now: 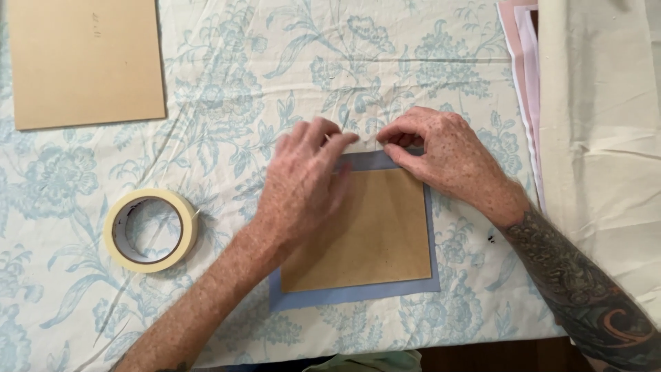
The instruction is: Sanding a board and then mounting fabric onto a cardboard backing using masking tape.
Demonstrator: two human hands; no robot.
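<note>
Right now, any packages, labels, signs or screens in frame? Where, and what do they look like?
No packages, signs or screens.
Large brown board: top left on the floral cloth, flat tan rectangle with a small faint pencilled mark near its top.
Small brown board: centre, tan square on a grey-blue sheet, unmarked; left hand and right hand at its top edge.
Tape roll: left, cream ring, unmarked.

Both hands [303,182] [447,158] on brown board [375,234] over blue fabric [358,295] (possibly taping), tape roll [150,230] nearby.
</note>
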